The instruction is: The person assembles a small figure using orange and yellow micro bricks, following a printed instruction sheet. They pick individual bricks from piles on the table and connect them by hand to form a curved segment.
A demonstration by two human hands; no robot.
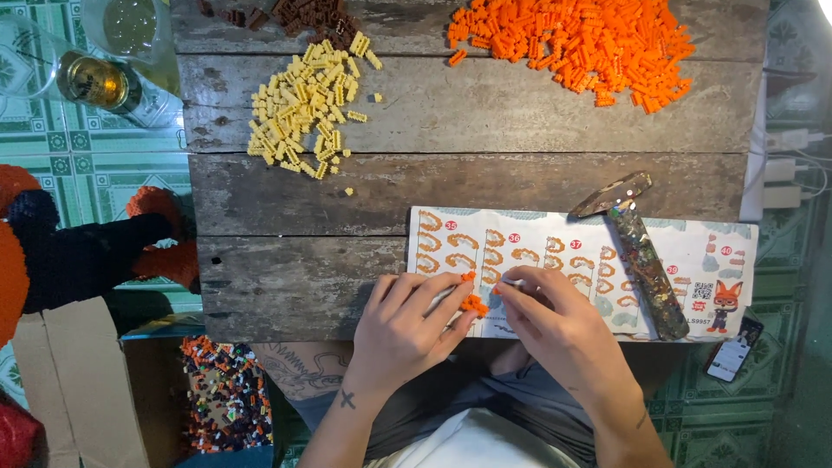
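Our left hand [407, 325] pinches the orange piece [473, 303], right hand [546, 316] pinched on a tiny brick [511, 282] beside it; a slip could drop bricks off the desk [295, 286] edge.

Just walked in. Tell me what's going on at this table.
A person sits at a wooden table, both hands over an instruction sheet. The left hand pinches a small cluster of orange bricks; the right hand meets it with its fingertips. Piles of yellow bricks and orange bricks lie further up, and a small hammer rests on the sheet.
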